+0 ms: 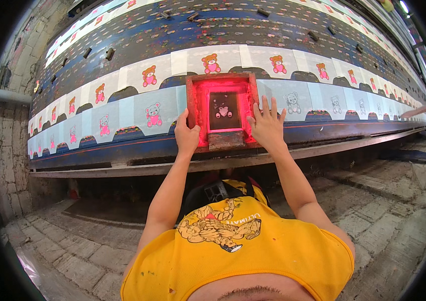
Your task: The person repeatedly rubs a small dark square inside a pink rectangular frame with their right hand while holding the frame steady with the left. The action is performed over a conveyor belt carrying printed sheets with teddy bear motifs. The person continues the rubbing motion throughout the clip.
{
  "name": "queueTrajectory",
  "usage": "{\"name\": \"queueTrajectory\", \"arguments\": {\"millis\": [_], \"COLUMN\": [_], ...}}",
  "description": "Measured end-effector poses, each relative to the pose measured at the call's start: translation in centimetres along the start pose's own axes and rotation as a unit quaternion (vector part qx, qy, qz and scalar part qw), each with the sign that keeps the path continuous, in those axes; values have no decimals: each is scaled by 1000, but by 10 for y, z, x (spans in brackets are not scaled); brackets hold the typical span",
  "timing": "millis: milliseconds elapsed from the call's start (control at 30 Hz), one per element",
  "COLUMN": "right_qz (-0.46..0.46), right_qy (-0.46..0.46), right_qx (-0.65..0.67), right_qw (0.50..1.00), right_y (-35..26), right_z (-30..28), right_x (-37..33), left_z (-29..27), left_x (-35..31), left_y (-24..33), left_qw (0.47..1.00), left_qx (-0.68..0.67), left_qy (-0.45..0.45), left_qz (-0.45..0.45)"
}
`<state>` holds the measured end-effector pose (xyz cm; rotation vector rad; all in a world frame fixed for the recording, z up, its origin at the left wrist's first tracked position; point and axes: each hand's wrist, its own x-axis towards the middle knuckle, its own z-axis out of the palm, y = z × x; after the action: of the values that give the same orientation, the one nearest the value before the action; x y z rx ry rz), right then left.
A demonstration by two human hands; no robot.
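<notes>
A wooden screen-printing frame (221, 78), smeared with bright pink ink, lies on the row of pale fabric pieces nearest me. Its dark mesh window (226, 106) shows a heart and small pink marks. A worn squeegee (226, 141) rests inside at the near end. Around the frame's left side my left hand (187, 135) is closed, thumb toward the inner edge. My right hand (267, 124) lies against the right side with fingers spread. Left of the frame, a fabric piece (153, 116) carries a bear outline with pink fill; one on the right (292, 103) has a grey outline only.
Beyond runs another row of fabric pieces with brown-and-pink bears (211, 63). Small dark blocks (109, 53) are scattered over the long dark printing table (137, 42). A metal rail (122, 172) edges it on my side, above a brick floor (67, 246).
</notes>
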<state>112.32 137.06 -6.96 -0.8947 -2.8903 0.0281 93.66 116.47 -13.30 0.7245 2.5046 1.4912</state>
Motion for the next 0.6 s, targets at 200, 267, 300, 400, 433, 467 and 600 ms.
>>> {"name": "queueTrajectory", "arguments": {"millis": [200, 267, 300, 400, 433, 467, 600], "right_qz": [-102, -183, -223, -216, -208, -200, -194], "right_qy": [36, 9, -4, -10, 15, 39, 86], "right_qx": [301, 278, 266, 240, 242, 242, 269], "right_qw": [948, 943, 938, 946, 948, 949, 939], "right_y": [-14, -31, -37, -43, -45, -49, -51], "right_z": [-14, -23, -27, -8, -1, 5, 6], "right_x": [-28, -36, -37, -35, -31, -27, -24], "left_z": [-1, -1, -1, -1, 0, 0, -2], "left_x": [0, 0, 1, 0, 0, 2, 1], "left_y": [-1, -1, -1, 1, 2, 3, 2], "left_qw": [1000, 1000, 1000, 1000, 1000, 1000, 1000], "left_qx": [-1, 1, 1, 1, 2, 1, 2], "left_qy": [-3, -2, -2, -4, -5, -6, -4], "left_qz": [-8, -3, 0, 1, 0, 4, 5]}}
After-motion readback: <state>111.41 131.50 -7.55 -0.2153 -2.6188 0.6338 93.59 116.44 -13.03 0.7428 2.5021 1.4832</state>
